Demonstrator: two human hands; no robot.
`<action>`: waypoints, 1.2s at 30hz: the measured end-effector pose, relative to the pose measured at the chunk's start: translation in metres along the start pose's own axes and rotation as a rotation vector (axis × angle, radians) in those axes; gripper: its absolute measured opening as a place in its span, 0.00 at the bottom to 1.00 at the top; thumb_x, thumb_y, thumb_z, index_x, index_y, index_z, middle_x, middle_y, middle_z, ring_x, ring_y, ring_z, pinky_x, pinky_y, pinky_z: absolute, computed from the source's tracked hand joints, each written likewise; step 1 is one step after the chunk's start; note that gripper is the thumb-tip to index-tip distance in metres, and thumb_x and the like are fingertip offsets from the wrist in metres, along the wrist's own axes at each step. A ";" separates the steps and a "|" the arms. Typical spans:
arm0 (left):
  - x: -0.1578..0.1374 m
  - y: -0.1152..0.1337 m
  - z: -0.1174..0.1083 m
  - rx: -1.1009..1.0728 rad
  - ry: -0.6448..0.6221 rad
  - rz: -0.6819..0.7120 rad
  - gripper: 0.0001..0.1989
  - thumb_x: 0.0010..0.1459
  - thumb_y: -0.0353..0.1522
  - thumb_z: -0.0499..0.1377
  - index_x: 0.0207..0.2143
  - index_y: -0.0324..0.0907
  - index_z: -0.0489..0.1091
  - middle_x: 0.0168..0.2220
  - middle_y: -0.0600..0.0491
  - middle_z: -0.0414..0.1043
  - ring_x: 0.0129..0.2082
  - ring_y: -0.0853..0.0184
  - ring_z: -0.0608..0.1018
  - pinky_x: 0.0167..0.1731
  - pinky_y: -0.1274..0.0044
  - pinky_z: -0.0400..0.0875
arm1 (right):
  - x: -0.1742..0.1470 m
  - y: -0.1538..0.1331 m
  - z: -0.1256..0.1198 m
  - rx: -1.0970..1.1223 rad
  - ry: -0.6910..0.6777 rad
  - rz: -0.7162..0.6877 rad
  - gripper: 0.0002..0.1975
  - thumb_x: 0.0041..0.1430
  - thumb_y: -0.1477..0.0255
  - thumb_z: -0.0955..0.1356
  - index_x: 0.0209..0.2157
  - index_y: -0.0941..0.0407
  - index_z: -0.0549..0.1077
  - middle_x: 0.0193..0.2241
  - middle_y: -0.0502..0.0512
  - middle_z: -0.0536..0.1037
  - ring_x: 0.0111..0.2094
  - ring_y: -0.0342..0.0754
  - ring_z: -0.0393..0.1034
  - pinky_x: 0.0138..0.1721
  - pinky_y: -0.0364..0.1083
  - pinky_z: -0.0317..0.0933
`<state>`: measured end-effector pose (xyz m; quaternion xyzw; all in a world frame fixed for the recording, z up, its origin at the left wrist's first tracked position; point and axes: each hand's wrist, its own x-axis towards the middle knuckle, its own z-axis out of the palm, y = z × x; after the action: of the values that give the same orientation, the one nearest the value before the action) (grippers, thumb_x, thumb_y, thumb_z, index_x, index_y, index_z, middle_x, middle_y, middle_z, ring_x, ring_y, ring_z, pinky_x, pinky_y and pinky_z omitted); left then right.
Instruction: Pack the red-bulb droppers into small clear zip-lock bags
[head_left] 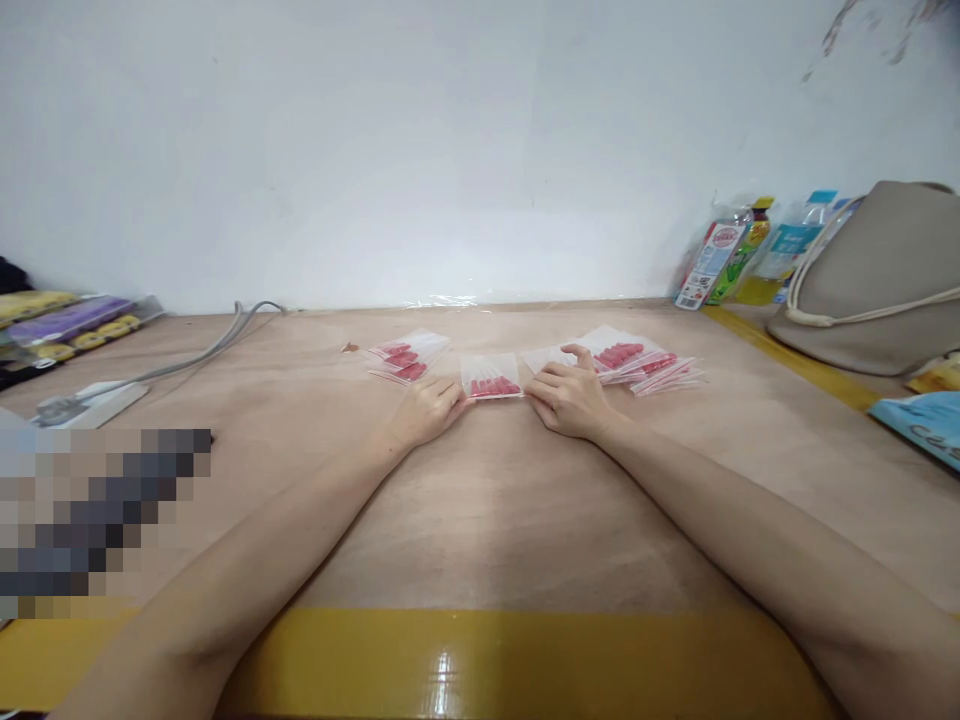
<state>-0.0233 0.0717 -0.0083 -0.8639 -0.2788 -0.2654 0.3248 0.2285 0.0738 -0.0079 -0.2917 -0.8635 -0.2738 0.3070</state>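
Note:
A small clear zip bag (pixel 491 372) with several red pieces in a row along its near edge lies between my hands. My left hand (pixel 433 408) is closed with its fingertips on the bag's near left corner. At the near right corner, my right hand (pixel 568 397) pinches the edge, one finger raised. Just left of the middle lie overlapping clear bags (pixel 409 355) with red contents. More such bags (pixel 626 358) are piled to the right, partly hidden behind my right hand. What exactly the red pieces are is too small to tell.
Drink bottles (pixel 787 245) and a drink carton (pixel 712 262) stand at the back right beside a grey-beige bag (pixel 874 285). A blue packet (pixel 922 425) lies at the right edge. A grey cable (pixel 202 345) runs to a power strip (pixel 94 402) on the left, near packaged goods (pixel 82 325).

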 end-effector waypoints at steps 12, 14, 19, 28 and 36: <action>0.004 -0.004 0.000 0.023 -0.086 0.073 0.18 0.64 0.37 0.47 0.24 0.38 0.65 0.23 0.50 0.67 0.26 0.65 0.71 0.28 0.74 0.61 | -0.001 0.002 0.001 -0.005 -0.023 0.031 0.10 0.59 0.71 0.61 0.31 0.56 0.73 0.27 0.51 0.77 0.31 0.45 0.64 0.43 0.51 0.42; 0.005 -0.003 0.000 0.015 -0.098 0.075 0.17 0.64 0.36 0.48 0.25 0.38 0.65 0.24 0.51 0.68 0.26 0.66 0.71 0.29 0.74 0.61 | -0.001 0.000 0.005 0.004 -0.027 0.025 0.10 0.59 0.68 0.63 0.37 0.55 0.73 0.32 0.53 0.78 0.33 0.46 0.64 0.38 0.49 0.44; 0.005 -0.007 -0.004 -0.020 -0.078 -0.080 0.14 0.61 0.41 0.51 0.39 0.41 0.68 0.40 0.47 0.73 0.43 0.60 0.72 0.46 0.66 0.60 | 0.008 -0.003 0.013 -0.031 -0.054 -0.049 0.12 0.61 0.77 0.59 0.32 0.55 0.73 0.35 0.51 0.78 0.30 0.44 0.63 0.34 0.47 0.44; -0.027 -0.055 0.004 0.183 -0.189 -0.725 0.21 0.62 0.44 0.44 0.51 0.46 0.64 0.57 0.44 0.59 0.59 0.52 0.57 0.55 0.50 0.39 | -0.016 0.059 -0.010 -0.060 0.001 0.295 0.11 0.54 0.80 0.60 0.32 0.57 0.72 0.36 0.58 0.76 0.36 0.49 0.66 0.39 0.47 0.50; -0.030 -0.067 0.007 0.010 -0.323 -0.724 0.22 0.58 0.48 0.48 0.49 0.47 0.65 0.52 0.46 0.65 0.57 0.51 0.61 0.54 0.46 0.35 | -0.061 0.061 -0.028 -0.293 0.089 0.512 0.16 0.47 0.81 0.61 0.38 0.55 0.73 0.37 0.57 0.75 0.38 0.52 0.65 0.48 0.57 0.42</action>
<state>-0.0862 0.1099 -0.0042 -0.7386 -0.6143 -0.2221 0.1665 0.3195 0.0766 -0.0135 -0.5289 -0.6989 -0.3217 0.3583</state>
